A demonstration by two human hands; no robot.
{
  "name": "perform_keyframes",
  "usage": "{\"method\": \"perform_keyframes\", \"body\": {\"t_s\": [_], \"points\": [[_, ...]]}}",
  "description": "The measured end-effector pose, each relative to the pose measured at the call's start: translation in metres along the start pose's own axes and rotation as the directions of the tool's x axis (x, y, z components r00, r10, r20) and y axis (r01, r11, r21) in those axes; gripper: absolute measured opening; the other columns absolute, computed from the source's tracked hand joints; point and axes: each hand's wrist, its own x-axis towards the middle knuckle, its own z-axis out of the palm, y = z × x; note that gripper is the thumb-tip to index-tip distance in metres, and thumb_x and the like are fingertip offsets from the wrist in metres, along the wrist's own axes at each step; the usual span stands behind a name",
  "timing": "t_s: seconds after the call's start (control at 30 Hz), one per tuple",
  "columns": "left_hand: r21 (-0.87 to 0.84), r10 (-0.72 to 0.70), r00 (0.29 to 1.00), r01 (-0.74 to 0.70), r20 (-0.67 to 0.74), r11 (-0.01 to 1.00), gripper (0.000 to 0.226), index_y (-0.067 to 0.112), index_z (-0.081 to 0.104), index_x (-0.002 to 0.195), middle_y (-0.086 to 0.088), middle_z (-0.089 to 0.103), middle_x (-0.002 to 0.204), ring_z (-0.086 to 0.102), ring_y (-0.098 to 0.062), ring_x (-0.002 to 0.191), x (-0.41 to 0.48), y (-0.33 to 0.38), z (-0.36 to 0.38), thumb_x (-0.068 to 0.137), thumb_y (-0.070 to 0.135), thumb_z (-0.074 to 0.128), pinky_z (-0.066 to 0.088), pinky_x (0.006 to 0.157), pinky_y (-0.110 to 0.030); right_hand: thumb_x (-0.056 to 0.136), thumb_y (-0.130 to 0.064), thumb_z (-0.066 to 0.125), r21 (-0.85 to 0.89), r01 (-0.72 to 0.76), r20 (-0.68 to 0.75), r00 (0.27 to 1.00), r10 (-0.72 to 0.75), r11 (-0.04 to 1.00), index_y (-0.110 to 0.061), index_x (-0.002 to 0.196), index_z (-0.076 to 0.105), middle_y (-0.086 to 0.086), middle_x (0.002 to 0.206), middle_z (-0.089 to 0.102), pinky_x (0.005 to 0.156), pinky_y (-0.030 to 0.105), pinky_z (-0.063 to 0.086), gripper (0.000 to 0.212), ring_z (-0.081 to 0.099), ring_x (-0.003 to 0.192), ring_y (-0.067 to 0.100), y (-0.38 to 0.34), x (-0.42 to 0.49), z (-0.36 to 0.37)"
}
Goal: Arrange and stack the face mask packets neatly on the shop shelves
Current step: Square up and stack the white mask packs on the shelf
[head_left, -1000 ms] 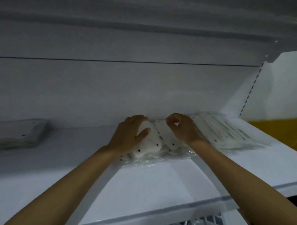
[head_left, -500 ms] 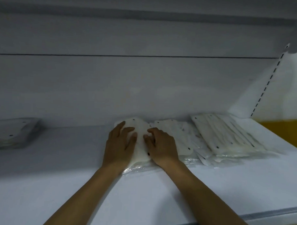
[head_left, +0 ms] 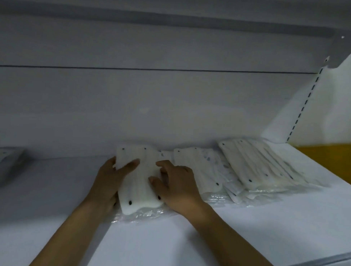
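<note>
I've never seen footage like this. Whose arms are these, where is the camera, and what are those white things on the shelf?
No machine here: these are a person's two bare arms, filmed by one wide-angle camera worn on the head, looking forward and down. The white surface is a shop shelf with a pale back wall. On it lie face mask packets in clear wrapping. The left hand grips the left edge of the nearest mask packet, thumb on top. The right hand rests with bent fingers at that packet's right edge. To the right sit a second packet and a fanned pile of packets. A grey tray-like thing lies far left, too blurred to name.
</note>
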Motion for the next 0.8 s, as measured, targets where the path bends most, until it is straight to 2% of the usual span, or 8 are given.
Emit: {"method": "perform_keyframes", "body": {"t_s": [0.1, 0.2, 0.33, 0.4, 0.53, 0.6, 0.7, 0.8], "points": [[0.361, 0.210, 0.975, -0.170, -0.075, 0.917, 0.036, 0.012, 0.061, 0.117, -0.007, 0.069, 0.107, 0.066, -0.024, 0.091, -0.006, 0.003, 0.005, 0.082, 0.008, 0.072, 0.054, 0.072, -0.034, 0.088, -0.044, 0.054, 0.024, 0.043, -0.012, 0.999, -0.043, 0.999, -0.021, 0.127, 0.057, 0.001, 0.100, 0.071, 0.102, 0.035, 0.040, 0.045, 0.066, 0.097, 0.020, 0.000, -0.002, 0.001], [0.484, 0.327, 0.937, -0.233, -0.119, 0.843, 0.029, 0.019, 0.065, 0.108, -0.002, 0.070, 0.101, 0.065, -0.024, 0.093, -0.009, 0.009, 0.002, 0.079, 0.021, 0.066, 0.054, 0.080, -0.040, 0.095, -0.028, 0.056, 0.072, 0.033, -0.024, 0.999, -0.031, 0.997, -0.018, 0.128, 0.057, 0.003, 0.106, 0.071, 0.102, 0.039, 0.042, 0.035, 0.066, 0.101, 0.020, 0.001, -0.001, 0.000], [0.351, 0.299, 0.916, -0.196, -0.268, 0.916, 0.010, 0.016, 0.062, 0.098, 0.003, 0.066, 0.087, 0.063, -0.018, 0.085, -0.008, 0.018, -0.009, 0.091, 0.009, 0.058, 0.049, 0.068, -0.026, 0.096, -0.022, 0.055, 0.127, -0.026, -0.155, 0.987, 0.046, 0.992, -0.015, 0.126, 0.058, 0.002, 0.119, 0.067, 0.098, 0.032, 0.043, 0.031, 0.062, 0.111, 0.018, 0.002, 0.001, -0.004], [0.116, 0.202, 0.935, -0.175, -0.291, 0.978, 0.011, 0.009, 0.063, 0.104, -0.002, 0.067, 0.094, 0.062, -0.020, 0.088, -0.006, 0.019, -0.018, 0.094, 0.008, 0.056, 0.051, 0.065, -0.019, 0.097, -0.021, 0.053, 0.255, -0.080, -0.205, 0.969, 0.135, 0.964, -0.017, 0.123, 0.059, -0.002, 0.116, 0.066, 0.090, 0.022, 0.042, 0.028, 0.060, 0.107, 0.011, 0.001, 0.002, -0.009], [-0.356, 0.011, 0.997, -0.037, -0.077, 0.934, 0.025, 0.004, 0.060, 0.117, -0.014, 0.069, 0.107, 0.068, -0.025, 0.092, -0.004, 0.015, -0.034, 0.098, 0.014, 0.048, 0.057, 0.078, -0.033, 0.097, -0.012, 0.050, 0.561, -0.127, -0.218, 0.931, 0.294, 0.818, -0.019, 0.108, 0.063, -0.004, 0.097, 0.068, 0.080, 0.018, 0.043, 0.018, 0.063, 0.091, 0.010, -0.003, 0.006, -0.013], [-0.415, -0.024, 1.000, 0.026, 0.010, 0.909, 0.024, 0.005, 0.061, 0.112, -0.010, 0.072, 0.093, 0.071, -0.021, 0.081, -0.009, 0.017, -0.034, 0.098, 0.017, 0.047, 0.060, 0.071, -0.032, 0.098, -0.014, 0.051, 0.734, -0.132, -0.155, 0.922, 0.354, 0.666, -0.018, 0.100, 0.064, -0.002, 0.089, 0.071, 0.076, 0.021, 0.049, 0.014, 0.068, 0.081, 0.010, -0.007, 0.008, -0.017], [-0.356, 0.070, 0.997, -0.056, 0.026, 0.933, 0.038, 0.006, 0.059, 0.123, -0.013, 0.070, 0.111, 0.067, -0.028, 0.101, -0.009, 0.017, -0.026, 0.089, 0.024, 0.063, 0.056, 0.082, -0.042, 0.090, -0.042, 0.055, 0.868, -0.268, 0.130, 0.935, 0.331, 0.418, -0.019, 0.099, 0.064, 0.002, 0.086, 0.074, 0.071, 0.030, 0.056, 0.027, 0.071, 0.076, 0.014, -0.013, 0.010, -0.022], [-0.226, 0.156, 0.987, -0.145, 0.035, 0.963, 0.030, 0.008, 0.059, 0.120, -0.013, 0.069, 0.112, 0.067, -0.031, 0.100, -0.020, 0.020, -0.010, 0.090, 0.011, 0.063, 0.054, 0.082, -0.047, 0.067, -0.064, 0.073, 0.835, -0.368, 0.311, 0.929, 0.202, 0.408, -0.011, 0.106, 0.066, 0.006, 0.099, 0.071, 0.081, 0.039, 0.051, 0.066, 0.068, 0.089, 0.023, -0.017, 0.006, -0.016]]}}
